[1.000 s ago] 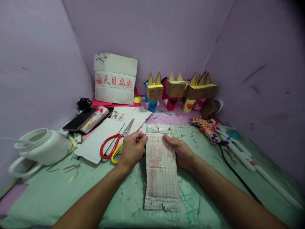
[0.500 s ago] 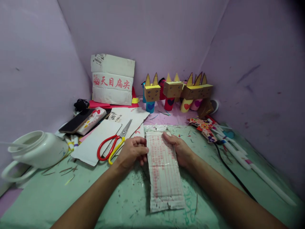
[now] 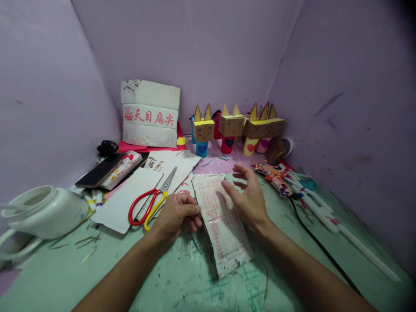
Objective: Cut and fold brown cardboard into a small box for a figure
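Note:
A long white piece of cardboard [image 3: 222,227] with red print lies slanted in front of me, its near end turned to the right. My left hand [image 3: 180,214] is closed on its left edge, thumb and fingers pinched together. Over the upper right part my right hand [image 3: 250,197] is open, fingers spread and thumb apart, holding nothing. Left of my left hand, scissors [image 3: 154,203] with one red and one yellow handle rest on flat white cardboard sheets [image 3: 117,208], blades pointing away.
A white pitcher [image 3: 48,212] stands at the left. Behind are a pencil case [image 3: 125,169], a printed cardboard panel [image 3: 149,115] and several cardboard figures [image 3: 201,134]. To the right lie a hot glue gun [image 3: 274,175], its black cord [image 3: 303,229] and white sticks [image 3: 360,249].
My right hand has let go of the cardboard's right edge and opened. The cardboard has turned, its near end swinging right. My left hand stays at the left edge.

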`<move>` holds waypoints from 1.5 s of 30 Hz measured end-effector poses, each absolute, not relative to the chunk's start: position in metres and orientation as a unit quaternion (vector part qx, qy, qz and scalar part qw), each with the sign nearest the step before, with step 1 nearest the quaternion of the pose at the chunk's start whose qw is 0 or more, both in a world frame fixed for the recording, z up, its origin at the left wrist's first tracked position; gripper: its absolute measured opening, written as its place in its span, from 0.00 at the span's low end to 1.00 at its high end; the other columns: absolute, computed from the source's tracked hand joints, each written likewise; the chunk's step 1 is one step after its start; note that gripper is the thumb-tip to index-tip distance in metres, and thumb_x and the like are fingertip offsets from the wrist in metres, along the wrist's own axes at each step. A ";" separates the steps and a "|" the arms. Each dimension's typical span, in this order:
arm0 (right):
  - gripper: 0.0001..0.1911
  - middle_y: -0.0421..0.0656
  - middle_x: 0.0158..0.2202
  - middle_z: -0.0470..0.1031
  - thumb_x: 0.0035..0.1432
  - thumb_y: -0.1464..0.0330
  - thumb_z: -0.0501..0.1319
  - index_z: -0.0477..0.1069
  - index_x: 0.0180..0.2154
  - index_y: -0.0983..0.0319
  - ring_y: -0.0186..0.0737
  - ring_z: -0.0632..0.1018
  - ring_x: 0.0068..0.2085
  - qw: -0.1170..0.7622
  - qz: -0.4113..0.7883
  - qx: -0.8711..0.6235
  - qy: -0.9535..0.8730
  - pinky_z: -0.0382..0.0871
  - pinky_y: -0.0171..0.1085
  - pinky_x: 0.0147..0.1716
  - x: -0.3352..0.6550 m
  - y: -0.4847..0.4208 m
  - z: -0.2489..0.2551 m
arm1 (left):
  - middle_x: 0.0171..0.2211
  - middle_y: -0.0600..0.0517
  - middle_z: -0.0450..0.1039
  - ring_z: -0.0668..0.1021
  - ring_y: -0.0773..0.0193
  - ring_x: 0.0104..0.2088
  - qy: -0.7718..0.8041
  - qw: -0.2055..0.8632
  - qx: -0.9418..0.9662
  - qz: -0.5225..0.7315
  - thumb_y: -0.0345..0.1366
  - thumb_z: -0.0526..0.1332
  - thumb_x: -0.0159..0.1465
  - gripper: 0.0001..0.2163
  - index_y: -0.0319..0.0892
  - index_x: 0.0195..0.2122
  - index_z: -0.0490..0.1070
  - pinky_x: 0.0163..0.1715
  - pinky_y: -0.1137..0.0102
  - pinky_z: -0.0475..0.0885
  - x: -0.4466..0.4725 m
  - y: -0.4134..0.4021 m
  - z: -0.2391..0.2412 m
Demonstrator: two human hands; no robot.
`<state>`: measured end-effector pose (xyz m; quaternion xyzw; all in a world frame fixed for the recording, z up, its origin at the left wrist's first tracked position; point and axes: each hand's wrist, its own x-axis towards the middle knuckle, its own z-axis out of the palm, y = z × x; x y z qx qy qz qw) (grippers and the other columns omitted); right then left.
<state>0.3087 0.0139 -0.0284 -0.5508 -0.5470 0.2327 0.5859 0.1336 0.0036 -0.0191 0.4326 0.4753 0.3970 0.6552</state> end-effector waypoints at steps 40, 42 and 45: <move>0.06 0.43 0.23 0.71 0.47 0.73 0.53 0.68 0.23 0.64 0.36 0.70 0.22 0.325 0.007 -0.507 -0.799 0.55 0.34 0.20 0.289 -0.018 -0.012 | 0.11 0.54 0.69 0.71 0.69 0.13 0.520 0.521 0.481 0.475 0.34 0.63 0.45 0.06 0.38 0.17 0.68 0.15 0.76 0.68 0.150 -0.019 -0.004; 0.06 0.43 0.23 0.70 0.49 0.73 0.53 0.68 0.23 0.63 0.36 0.70 0.23 0.338 0.049 -0.496 -0.799 0.59 0.34 0.22 0.294 -0.017 -0.013 | 0.13 0.52 0.71 0.72 0.68 0.13 0.512 0.544 0.469 0.471 0.35 0.63 0.46 0.07 0.37 0.19 0.68 0.15 0.75 0.69 0.150 -0.019 -0.006; 0.06 0.47 0.33 0.74 0.52 0.69 0.56 0.70 0.30 0.63 0.41 0.75 0.35 0.390 0.071 -0.489 -0.777 0.67 0.38 0.34 0.303 -0.012 -0.013 | 0.15 0.52 0.74 0.73 0.68 0.14 0.490 0.573 0.433 0.494 0.34 0.65 0.45 0.07 0.37 0.20 0.68 0.14 0.76 0.69 0.148 -0.017 -0.008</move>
